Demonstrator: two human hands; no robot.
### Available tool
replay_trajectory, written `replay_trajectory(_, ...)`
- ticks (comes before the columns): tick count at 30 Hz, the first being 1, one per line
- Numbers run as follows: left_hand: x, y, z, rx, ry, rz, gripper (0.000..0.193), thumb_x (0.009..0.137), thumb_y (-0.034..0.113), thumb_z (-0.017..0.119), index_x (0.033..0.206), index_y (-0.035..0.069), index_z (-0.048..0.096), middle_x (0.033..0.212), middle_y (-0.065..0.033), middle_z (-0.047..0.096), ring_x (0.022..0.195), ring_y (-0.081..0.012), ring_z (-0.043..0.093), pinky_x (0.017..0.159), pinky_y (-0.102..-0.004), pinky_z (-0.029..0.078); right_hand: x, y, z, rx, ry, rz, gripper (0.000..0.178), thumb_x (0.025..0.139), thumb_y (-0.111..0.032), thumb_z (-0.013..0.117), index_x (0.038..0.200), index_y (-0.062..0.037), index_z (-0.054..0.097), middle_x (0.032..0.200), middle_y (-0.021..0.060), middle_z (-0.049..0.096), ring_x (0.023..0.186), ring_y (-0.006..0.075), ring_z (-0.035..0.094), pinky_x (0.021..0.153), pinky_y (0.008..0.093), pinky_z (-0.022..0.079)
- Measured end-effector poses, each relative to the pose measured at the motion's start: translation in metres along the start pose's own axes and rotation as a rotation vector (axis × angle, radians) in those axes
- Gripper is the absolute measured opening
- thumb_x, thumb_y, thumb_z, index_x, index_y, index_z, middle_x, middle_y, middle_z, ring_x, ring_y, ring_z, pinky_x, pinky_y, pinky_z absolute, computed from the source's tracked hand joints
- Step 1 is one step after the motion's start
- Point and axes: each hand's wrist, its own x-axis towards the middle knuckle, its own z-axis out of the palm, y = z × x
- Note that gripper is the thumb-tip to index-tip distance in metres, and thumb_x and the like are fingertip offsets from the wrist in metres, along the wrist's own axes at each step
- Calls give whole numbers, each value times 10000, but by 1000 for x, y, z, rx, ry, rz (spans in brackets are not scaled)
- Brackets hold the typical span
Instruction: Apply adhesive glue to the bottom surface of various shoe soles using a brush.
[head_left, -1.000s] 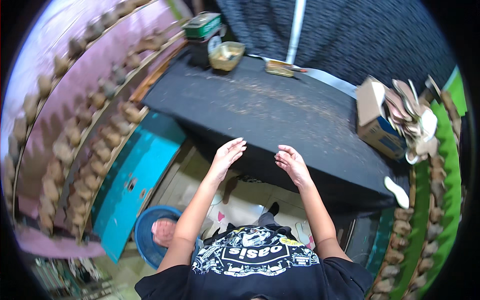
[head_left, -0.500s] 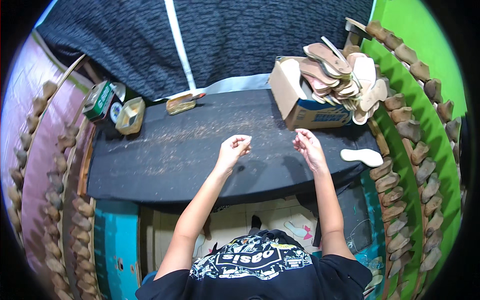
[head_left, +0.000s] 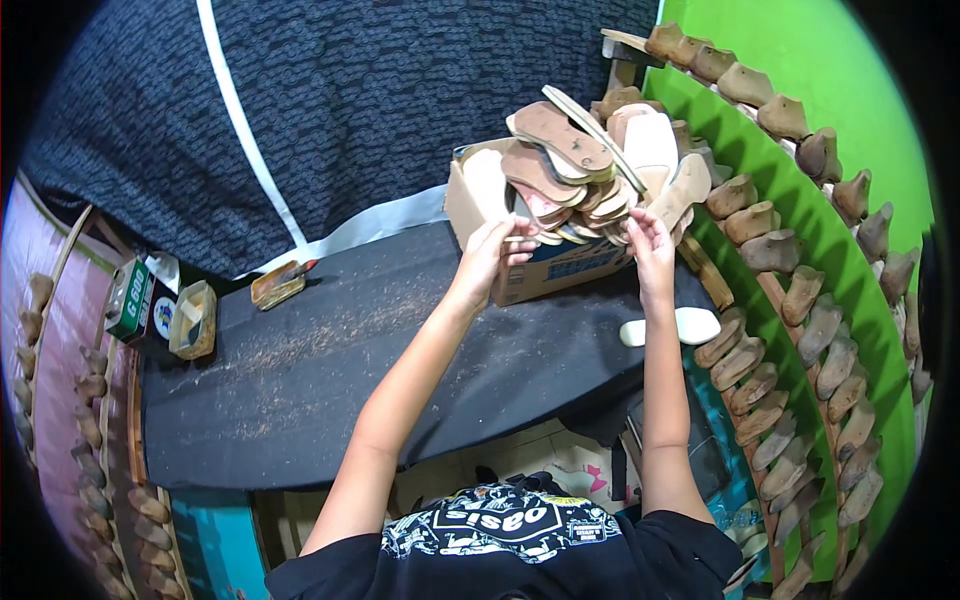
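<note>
A cardboard box (head_left: 550, 285) with blue print stands at the back right of the black-covered table, heaped with tan and white shoe insoles (head_left: 560, 140). My left hand (head_left: 487, 262) is at the box's front left corner, its fingers half curled and apart by the lower insoles. On the right, my right hand (head_left: 651, 258) is raised at the box's other side, fingertips close to the edge of the pile, thumb and fingers parted. I see nothing held in either hand; whether the fingertips touch the insoles I cannot tell. A single white insole (head_left: 697, 325) lies partly behind my right forearm.
Wooden shoe lasts (head_left: 780, 115) line curved racks on the right, with more (head_left: 92, 385) at the left. A green and black can (head_left: 140, 305), a plastic tub (head_left: 193, 320) and a small tray with a brush (head_left: 278, 286) stand at the left. Brown crumbs dot the table (head_left: 400, 400).
The view has swung right. Both my hands have moved forward from above the bare tabletop to either side of the insole pile at the box.
</note>
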Motion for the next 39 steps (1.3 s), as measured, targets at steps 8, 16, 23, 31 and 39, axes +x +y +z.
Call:
replay_trajectory(8,30,8,40,3,-131,24,296,855,291,382,1027,64,463,1020,-88,528,895,-153,513,765,-266,402,60,17,-31,-640,188,-260,477,733,-260,616,1058,14,400,886,139,500,767,189,509,650,268,434)
replay_trajectory(16,34,16,40,-78,-193,14,293,854,288,398,1022,57,467,1012,-84,527,873,-153,521,751,-258,414,83,15,-29,-728,9,-97,571,713,-336,603,1089,20,364,886,201,522,823,272,527,712,325,424)
replay_trajectory(23,43,26,37,-100,-168,20,317,852,287,402,1028,30,455,999,-92,526,864,-157,529,749,-261,427,108,21,-36,-654,103,-194,511,696,-300,618,1070,-11,423,829,154,532,761,241,520,688,322,418)
replay_trajectory(31,48,44,14,-216,-138,63,364,864,310,323,1062,23,427,1063,-123,495,892,-184,528,790,-290,425,74,-21,7,-531,307,-570,467,712,-141,604,1113,-3,407,1001,159,479,925,235,453,825,325,348)
replay_trajectory(39,17,80,-36,-450,-137,136,641,842,504,188,1192,-12,333,1121,-153,459,1002,-249,479,888,-340,373,6,-18,64,-488,262,-754,537,667,-104,637,1119,23,376,1078,156,428,985,260,425,862,337,330)
